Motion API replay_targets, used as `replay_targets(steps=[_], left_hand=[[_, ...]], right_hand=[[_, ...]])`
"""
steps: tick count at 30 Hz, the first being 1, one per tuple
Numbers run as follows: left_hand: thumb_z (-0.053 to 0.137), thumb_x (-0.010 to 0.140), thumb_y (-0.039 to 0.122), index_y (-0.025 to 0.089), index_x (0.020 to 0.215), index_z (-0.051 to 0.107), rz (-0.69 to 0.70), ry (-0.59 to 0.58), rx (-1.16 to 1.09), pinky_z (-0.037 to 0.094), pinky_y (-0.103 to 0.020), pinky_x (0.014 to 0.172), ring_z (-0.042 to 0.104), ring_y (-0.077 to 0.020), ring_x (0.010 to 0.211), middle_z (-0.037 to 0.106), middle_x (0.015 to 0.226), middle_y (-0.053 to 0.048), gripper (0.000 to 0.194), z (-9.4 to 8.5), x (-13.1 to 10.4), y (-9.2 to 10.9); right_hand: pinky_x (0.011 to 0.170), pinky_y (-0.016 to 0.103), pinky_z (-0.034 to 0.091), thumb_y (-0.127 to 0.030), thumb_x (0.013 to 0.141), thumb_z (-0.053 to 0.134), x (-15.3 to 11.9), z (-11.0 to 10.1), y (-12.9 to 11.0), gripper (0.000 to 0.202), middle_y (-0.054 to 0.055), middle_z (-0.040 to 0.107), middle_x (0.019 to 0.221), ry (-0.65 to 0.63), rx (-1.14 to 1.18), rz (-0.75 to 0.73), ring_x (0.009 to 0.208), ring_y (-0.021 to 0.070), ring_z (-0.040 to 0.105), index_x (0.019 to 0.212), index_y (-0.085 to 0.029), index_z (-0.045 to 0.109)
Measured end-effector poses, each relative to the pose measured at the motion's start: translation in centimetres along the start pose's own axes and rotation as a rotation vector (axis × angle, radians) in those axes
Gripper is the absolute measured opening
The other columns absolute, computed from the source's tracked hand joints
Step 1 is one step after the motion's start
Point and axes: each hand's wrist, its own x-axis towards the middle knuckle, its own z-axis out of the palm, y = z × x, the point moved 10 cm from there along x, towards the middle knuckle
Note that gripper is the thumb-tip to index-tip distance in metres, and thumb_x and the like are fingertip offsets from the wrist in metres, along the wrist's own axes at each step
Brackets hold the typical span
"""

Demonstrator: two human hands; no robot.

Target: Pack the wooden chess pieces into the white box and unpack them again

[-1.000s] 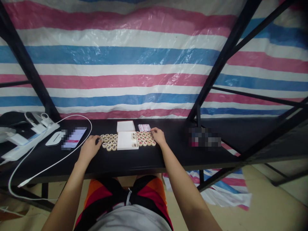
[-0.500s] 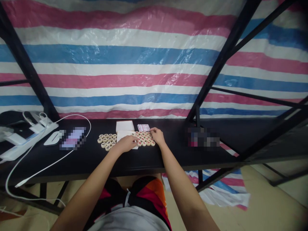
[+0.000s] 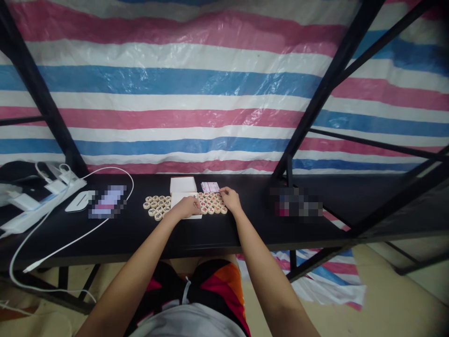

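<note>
Round wooden Chinese chess pieces with red characters (image 3: pixel 209 202) lie in close rows between my two hands. My left hand (image 3: pixel 187 207) is over a white open box (image 3: pixel 177 198), its fingers curled at the left side of the red rows; whatever they hold, if anything, is hidden. At the far right corner of these rows, my right hand (image 3: pixel 230 199) rests its bent, parted fingertips against the end pieces. Left of the box are several pieces with black characters (image 3: pixel 156 204), also in rows. A second white box part (image 3: pixel 182 185) stands behind the first.
A pink-and-white printed card or packet (image 3: pixel 209 187) lies behind the red pieces. To the left are a blurred phone (image 3: pixel 108 201), a white cable (image 3: pixel 70 244) and a power strip (image 3: pixel 42 206). A blurred object (image 3: pixel 296 202) sits by the right frame post (image 3: pixel 308 107) on the black table (image 3: pixel 210 236).
The view has shifted slightly. My left fingers have shifted a little at the edge of the red pieces; my right hand stays at the same corner.
</note>
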Motion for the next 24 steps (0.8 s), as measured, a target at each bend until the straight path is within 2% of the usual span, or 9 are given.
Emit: replay_targets(steps=[3,7,15,20,22,24], left_hand=[[0.064,0.065,0.018,0.016,0.078,0.067,-0.027,0.028,-0.021,0.040,-0.021,0.055,0.060,-0.0146,0.066,0.066,0.069,-0.001,0.014,-0.2,0.0,-0.2],[0.059,0.066,0.017,0.016,0.072,0.068,0.042,0.047,0.022,0.039,-0.022,0.057,0.059,-0.0141,0.066,0.066,0.067,-0.001,0.011,-0.4,-0.1,0.6],[0.061,0.060,0.015,0.017,0.069,0.066,-0.018,-0.022,0.030,0.039,-0.020,0.054,0.057,-0.0131,0.064,0.065,0.067,0.001,0.010,0.0,0.3,0.1],[0.060,0.061,0.016,0.017,0.074,0.065,0.003,0.177,0.093,0.041,-0.023,0.060,0.058,-0.0155,0.068,0.064,0.072,-0.001,0.014,-2.6,-0.5,0.9],[0.057,0.065,0.018,0.017,0.080,0.065,0.048,0.277,0.072,0.043,-0.025,0.066,0.058,-0.0161,0.071,0.064,0.076,-0.002,0.017,-4.2,-2.3,1.3],[0.054,0.067,0.018,0.017,0.082,0.064,0.092,0.405,0.073,0.045,-0.027,0.072,0.059,-0.0169,0.076,0.064,0.081,-0.003,0.018,-6.2,-5.0,1.2]], right_hand=[[0.078,0.025,0.043,-0.021,0.077,0.047,0.1,0.0,0.0,0.023,0.002,0.069,0.089,0.001,0.000,-0.005,0.084,0.0156,0.061,0.088,-0.022,0.066],[0.078,0.025,0.043,-0.021,0.077,0.047,0.1,0.1,0.1,0.023,0.002,0.069,0.089,0.004,-0.002,-0.004,0.084,0.0158,0.061,0.088,-0.022,0.067],[0.076,0.025,0.043,-0.022,0.077,0.047,0.2,0.0,0.1,0.022,0.002,0.069,0.087,0.022,0.004,-0.016,0.082,0.0155,0.061,0.087,-0.022,0.067],[0.076,0.025,0.043,-0.020,0.076,0.047,0.3,0.2,0.3,0.023,0.002,0.069,0.089,0.012,0.007,-0.012,0.083,0.0155,0.061,0.088,-0.022,0.067],[0.076,0.024,0.043,-0.020,0.076,0.048,0.2,0.2,0.3,0.023,0.002,0.069,0.088,0.013,0.008,-0.010,0.082,0.0153,0.061,0.088,-0.022,0.067],[0.076,0.024,0.043,-0.021,0.076,0.048,0.2,0.2,0.3,0.022,0.002,0.069,0.088,0.015,0.005,-0.010,0.082,0.0152,0.061,0.088,-0.022,0.067]])
